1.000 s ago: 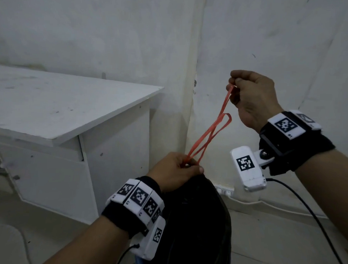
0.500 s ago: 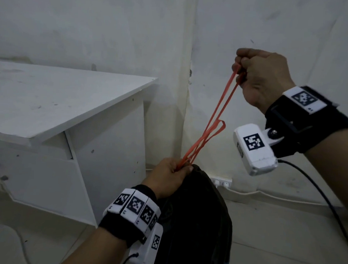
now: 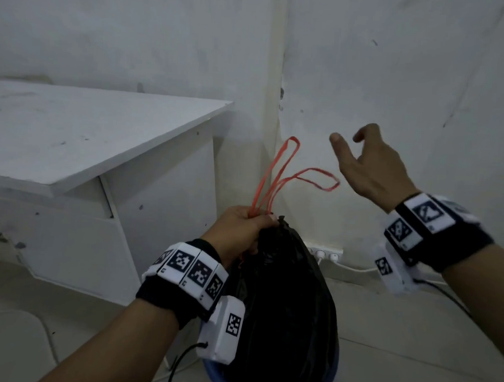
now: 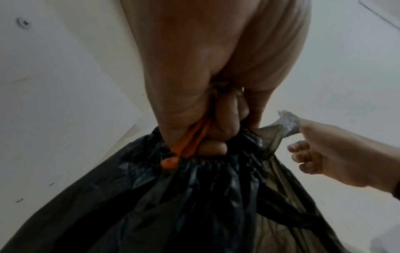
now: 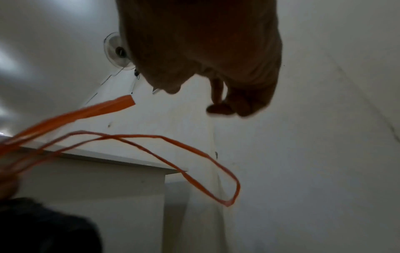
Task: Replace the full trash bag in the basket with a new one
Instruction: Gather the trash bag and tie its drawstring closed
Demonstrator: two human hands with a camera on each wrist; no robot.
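While our left hand [image 3: 237, 227] grips the bag [image 3: 283, 302] neck, the orange loops [image 3: 277, 174] rise up-right toward our open, empty right hand [image 3: 370, 170].

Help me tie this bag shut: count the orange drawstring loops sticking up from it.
2. One orange loop stands upright above the left hand; the other bends toward the right hand. None seems hidden.
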